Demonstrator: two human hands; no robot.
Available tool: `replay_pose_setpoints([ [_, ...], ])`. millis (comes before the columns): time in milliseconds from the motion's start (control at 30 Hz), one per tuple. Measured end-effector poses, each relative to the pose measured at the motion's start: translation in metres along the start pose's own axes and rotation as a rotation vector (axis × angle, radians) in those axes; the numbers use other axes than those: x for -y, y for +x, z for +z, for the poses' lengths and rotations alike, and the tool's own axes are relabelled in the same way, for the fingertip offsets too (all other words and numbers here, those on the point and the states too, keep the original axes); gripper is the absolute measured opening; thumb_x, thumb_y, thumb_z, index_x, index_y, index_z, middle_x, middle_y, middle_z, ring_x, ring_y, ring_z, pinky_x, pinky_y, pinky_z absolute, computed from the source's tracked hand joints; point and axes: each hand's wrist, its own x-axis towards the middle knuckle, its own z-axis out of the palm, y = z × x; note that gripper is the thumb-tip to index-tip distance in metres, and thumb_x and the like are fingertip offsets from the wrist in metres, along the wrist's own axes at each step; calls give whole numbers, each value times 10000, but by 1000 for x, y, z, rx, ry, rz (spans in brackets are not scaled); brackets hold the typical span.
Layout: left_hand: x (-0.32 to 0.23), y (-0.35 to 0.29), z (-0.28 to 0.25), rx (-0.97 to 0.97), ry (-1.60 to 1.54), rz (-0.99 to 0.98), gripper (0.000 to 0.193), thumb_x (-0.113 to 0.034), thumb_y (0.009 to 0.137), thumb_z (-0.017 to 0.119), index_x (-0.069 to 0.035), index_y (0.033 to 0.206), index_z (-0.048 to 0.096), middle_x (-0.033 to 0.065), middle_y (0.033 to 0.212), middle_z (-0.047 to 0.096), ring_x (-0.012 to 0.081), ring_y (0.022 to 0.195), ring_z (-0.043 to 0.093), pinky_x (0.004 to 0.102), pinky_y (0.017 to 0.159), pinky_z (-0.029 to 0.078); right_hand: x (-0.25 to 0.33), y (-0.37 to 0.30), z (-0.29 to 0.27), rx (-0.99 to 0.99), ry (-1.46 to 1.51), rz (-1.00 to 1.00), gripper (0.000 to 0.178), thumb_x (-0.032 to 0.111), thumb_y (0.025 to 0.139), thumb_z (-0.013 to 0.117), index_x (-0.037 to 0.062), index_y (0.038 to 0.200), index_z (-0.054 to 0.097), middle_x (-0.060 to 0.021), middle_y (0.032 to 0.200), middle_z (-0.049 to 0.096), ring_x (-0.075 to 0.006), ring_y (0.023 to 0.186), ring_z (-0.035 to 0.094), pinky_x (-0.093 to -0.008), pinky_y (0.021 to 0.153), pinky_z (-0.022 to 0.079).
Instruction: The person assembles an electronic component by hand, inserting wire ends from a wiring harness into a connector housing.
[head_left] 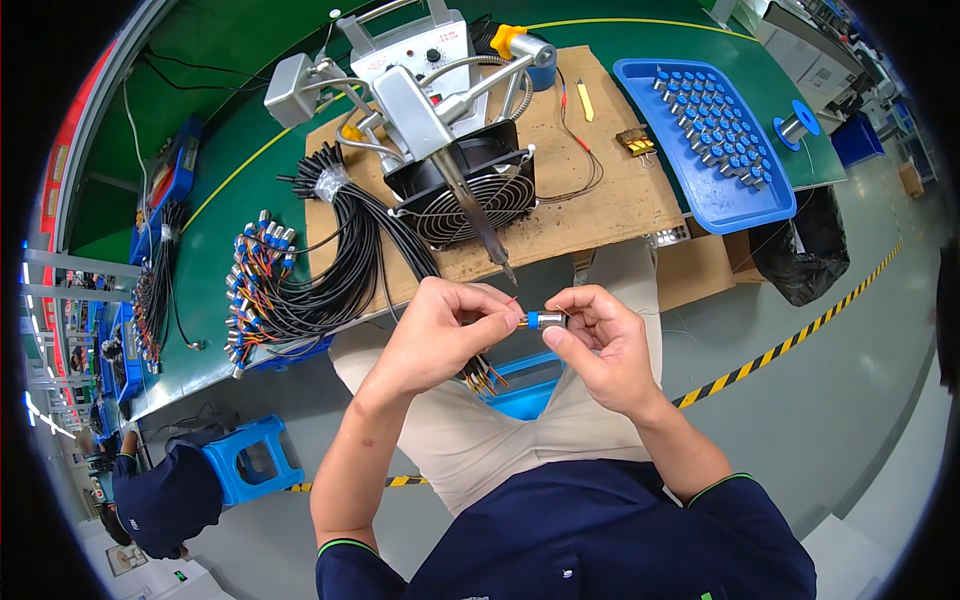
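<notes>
My left hand (450, 330) is closed, its thumb and forefinger pinching thin coloured wires at the back of a small connector. That silver and blue cylindrical connector (546, 320) lies level between the thumb and fingers of my right hand (605, 348). A short red wire end sticks up near my left fingertips. Just above both hands, a soldering iron (480, 218) points down from its stand, its tip apart from the connector. Below my left hand hang several bare-ended coloured wires (487, 378) from the black cables.
A black fan (465, 190) stands beneath the iron on a cardboard sheet (600, 200). To the left lie bundled black cables (355, 240) with connectors (255, 285). At right are a blue tray (728, 212) of connectors and a solder spool (797, 125). Another person (165, 490) sits lower left.
</notes>
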Motion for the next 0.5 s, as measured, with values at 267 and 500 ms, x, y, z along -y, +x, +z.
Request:
replay_pose_setpoints([
  [267, -2, 2, -1, 7, -68, -54, 177, -67, 973, 762, 89, 1027, 827, 95, 913, 787, 31, 637, 555, 213, 556, 429, -1, 0, 0, -6, 18, -6, 280, 44, 985, 803, -9, 1224, 668, 56, 900, 640, 17, 690, 372, -186, 599, 323],
  [500, -1, 5, -1, 47, -146, -54, 164, -39, 941, 739, 77, 996, 840, 138, 1007, 819, 50, 554, 536, 209, 523, 424, -4, 0, -2, 18, 16, -41, 267, 29, 976, 817, -6, 1198, 675, 56, 894, 649, 17, 694, 384, -189, 597, 328],
])
